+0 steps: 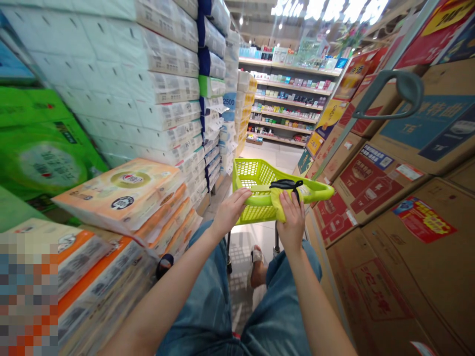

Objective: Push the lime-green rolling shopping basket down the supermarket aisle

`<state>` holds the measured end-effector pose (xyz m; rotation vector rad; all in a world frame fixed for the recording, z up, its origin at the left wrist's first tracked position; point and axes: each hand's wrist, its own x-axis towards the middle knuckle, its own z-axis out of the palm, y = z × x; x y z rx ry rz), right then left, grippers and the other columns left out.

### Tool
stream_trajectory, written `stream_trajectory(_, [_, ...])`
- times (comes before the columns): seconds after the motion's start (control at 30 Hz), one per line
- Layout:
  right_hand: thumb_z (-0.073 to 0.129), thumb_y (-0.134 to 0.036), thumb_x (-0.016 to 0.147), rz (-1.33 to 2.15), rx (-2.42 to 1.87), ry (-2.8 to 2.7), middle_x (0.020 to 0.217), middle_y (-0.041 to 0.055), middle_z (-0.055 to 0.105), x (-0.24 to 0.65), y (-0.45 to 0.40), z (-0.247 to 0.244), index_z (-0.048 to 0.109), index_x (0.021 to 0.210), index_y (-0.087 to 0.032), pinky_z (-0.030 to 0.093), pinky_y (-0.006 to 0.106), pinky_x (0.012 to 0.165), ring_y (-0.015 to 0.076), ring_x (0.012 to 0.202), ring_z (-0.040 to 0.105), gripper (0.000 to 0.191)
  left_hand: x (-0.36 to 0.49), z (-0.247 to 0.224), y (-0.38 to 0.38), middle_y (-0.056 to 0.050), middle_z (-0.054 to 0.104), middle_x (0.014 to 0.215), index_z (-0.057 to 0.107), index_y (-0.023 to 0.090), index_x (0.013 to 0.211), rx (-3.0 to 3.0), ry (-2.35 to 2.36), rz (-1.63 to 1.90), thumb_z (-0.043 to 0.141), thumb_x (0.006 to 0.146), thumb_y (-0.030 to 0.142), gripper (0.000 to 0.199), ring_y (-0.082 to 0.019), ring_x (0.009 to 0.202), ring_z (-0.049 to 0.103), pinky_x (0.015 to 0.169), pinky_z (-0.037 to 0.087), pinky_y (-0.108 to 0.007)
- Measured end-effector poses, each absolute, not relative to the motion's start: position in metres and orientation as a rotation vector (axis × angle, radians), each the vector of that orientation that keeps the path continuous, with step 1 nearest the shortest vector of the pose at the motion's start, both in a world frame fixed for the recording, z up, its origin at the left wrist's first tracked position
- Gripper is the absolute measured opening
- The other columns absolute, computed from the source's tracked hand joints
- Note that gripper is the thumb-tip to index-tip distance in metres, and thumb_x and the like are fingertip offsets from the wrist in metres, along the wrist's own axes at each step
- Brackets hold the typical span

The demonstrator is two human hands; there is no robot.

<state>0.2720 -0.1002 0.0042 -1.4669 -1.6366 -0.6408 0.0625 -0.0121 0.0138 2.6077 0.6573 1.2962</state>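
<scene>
Left hand [232, 211] and right hand [291, 217] both grip the front bar of a lime-green shopping cart [256, 173]; a careless swerve could snag it on tissue packs [122, 198] or cardboard cartons [371, 188] lining the narrow aisle.

Two hands [232, 210] [291, 221] — one lime-green shopping cart [252, 173].

L hand [232, 211] curled over near edge of lime-green shopping cart [252, 170]; R hand [291, 220] gripping same edge, right of L. Both bare forearms [166, 284] reach fwd, wrists slightly bent.
</scene>
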Motion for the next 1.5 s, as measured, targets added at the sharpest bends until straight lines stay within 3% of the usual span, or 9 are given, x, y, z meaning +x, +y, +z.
stream_trajectory(1.5, [0.044,-0.006,0.082,-0.585,-1.429,-1.643,0.143,0.0066,0.057,0.251,-0.112,0.004,0.047,0.144,-0.021,0.025,0.050,0.120,0.0225,0.144,0.039,0.064,0.042,0.009,-0.016,-0.008,0.053,0.143,0.046,0.024,0.137,2.581,0.683,1.335,0.041,0.101,0.023,0.036,-0.022,0.143,0.040,0.115,0.040,-0.047])
